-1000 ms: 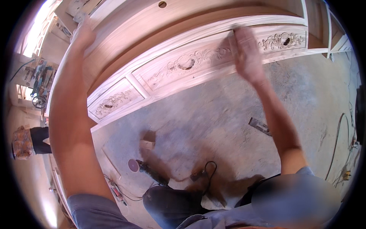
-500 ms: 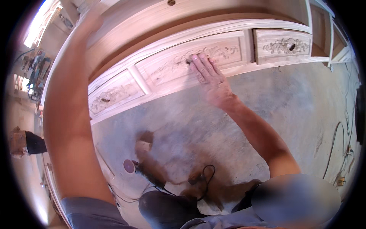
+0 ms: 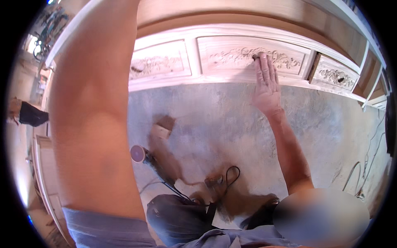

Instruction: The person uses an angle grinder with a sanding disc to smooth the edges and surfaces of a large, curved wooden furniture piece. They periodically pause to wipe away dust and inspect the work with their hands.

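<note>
My right hand lies with its fingers stretched out against the middle drawer front, a long pale wooden panel with carved scrollwork. Its fingertips touch the carving beside a dark hole at the centre. To the right, a shorter drawer with similar carving and a dark hole stands slightly proud of the frame. Another carved front is on the left, partly behind my left arm. That arm reaches up past the top edge of the view, so my left hand is out of sight.
A corded power tool with a round purple disc lies on the concrete floor. Near it are a small pale block and a looped black cable. More cables run along the right. Open wooden compartments are at the upper right.
The view has shifted, so the drawers sit further right in the picture. My left hand, partly visible before at the top left, is now out of sight. My right hand stays on the carving.
</note>
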Available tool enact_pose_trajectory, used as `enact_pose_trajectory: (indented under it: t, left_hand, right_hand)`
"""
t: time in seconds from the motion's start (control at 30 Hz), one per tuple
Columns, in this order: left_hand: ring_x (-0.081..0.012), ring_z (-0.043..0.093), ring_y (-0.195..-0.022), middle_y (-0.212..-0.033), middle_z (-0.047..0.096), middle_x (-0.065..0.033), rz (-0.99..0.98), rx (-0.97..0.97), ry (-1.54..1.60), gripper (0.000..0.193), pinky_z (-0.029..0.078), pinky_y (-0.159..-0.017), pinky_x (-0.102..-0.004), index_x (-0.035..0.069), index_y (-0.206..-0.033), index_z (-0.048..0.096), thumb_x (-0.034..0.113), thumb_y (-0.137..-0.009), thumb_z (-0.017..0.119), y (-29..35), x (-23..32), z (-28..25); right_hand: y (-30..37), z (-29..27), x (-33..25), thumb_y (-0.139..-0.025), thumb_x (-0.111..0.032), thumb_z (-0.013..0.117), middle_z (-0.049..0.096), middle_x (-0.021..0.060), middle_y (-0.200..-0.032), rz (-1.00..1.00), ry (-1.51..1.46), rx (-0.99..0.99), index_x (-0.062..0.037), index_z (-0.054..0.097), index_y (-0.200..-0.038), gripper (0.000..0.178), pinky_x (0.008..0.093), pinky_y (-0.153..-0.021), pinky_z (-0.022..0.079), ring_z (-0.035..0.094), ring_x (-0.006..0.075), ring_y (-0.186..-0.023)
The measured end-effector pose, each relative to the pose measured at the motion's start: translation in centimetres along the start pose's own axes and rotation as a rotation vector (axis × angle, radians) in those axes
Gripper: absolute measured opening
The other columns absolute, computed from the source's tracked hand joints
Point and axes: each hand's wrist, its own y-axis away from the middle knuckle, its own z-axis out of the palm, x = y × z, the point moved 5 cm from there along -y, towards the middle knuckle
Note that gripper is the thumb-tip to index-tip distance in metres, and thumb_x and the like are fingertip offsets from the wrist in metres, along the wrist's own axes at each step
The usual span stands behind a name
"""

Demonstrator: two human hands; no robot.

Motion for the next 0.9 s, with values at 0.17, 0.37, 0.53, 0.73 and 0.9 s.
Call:
enact_pose_trajectory:
  t: [0.17,0.37,0.53,0.73,0.9]
  left_hand:
    - [-0.0443,0.053,-0.122,-0.130,0.056,-0.0293,0.008,0.048,0.072,0.061,0.044,-0.104,-0.0480,0.001,-0.136,0.049,0.009,-0.079,0.071,2.9,-4.0,-1.4]
    - [-0.0451,0.052,-0.122,-0.130,0.054,-0.0305,0.026,0.093,0.129,0.063,0.043,-0.105,-0.0476,0.000,-0.136,0.048,0.008,-0.079,0.072,4.9,-6.6,-1.6]
    - [-0.0454,0.050,-0.125,-0.132,0.052,-0.0316,0.065,0.217,0.151,0.069,0.041,-0.108,-0.0457,-0.002,-0.140,0.044,0.007,-0.079,0.074,5.3,-7.5,-1.6]
    - [-0.0456,0.046,-0.130,-0.137,0.049,-0.0327,-0.085,-0.070,0.128,0.071,0.036,-0.112,-0.0470,-0.001,-0.144,0.041,0.008,-0.080,0.070,4.9,-8.1,-1.1]
    - [-0.0456,0.047,-0.127,-0.134,0.050,-0.0312,0.065,0.217,0.169,0.070,0.036,-0.109,-0.0520,0.003,-0.145,0.040,0.007,-0.080,0.066,6.1,-6.1,-2.9]
  right_hand:
    - [-0.2,-0.3,-0.4,-0.075,0.007,0.054,0.026,0.0173,-0.162,0.011,-0.011,-0.040,0.0012,0.031,-0.152,0.081,0.0468,-0.121,0.024,0.024,0.0368,-0.149]
    - [-0.6,-1.0,-1.7,-0.073,0.008,0.056,0.027,0.0189,-0.160,0.064,-0.032,-0.074,0.0021,0.036,-0.150,0.080,0.0469,-0.120,0.024,0.025,0.0369,-0.149]
    - [-1.5,-1.4,-1.9,-0.081,0.007,0.053,0.042,0.0178,-0.151,0.450,-0.481,0.043,0.0044,0.045,-0.142,0.061,0.0443,-0.115,0.034,0.039,0.0318,-0.140]
    - [-3.0,0.6,0.6,-0.089,0.002,0.058,0.058,0.0228,-0.125,1.394,-1.896,0.450,0.0147,0.057,-0.118,0.031,0.0465,-0.109,0.042,0.055,0.0313,-0.119]
    - [-3.7,-0.4,0.7,-0.092,-0.003,0.048,0.043,0.0226,-0.125,1.639,-2.154,0.645,0.0142,0.040,-0.124,0.037,0.0497,-0.106,0.043,0.046,0.0354,-0.120]
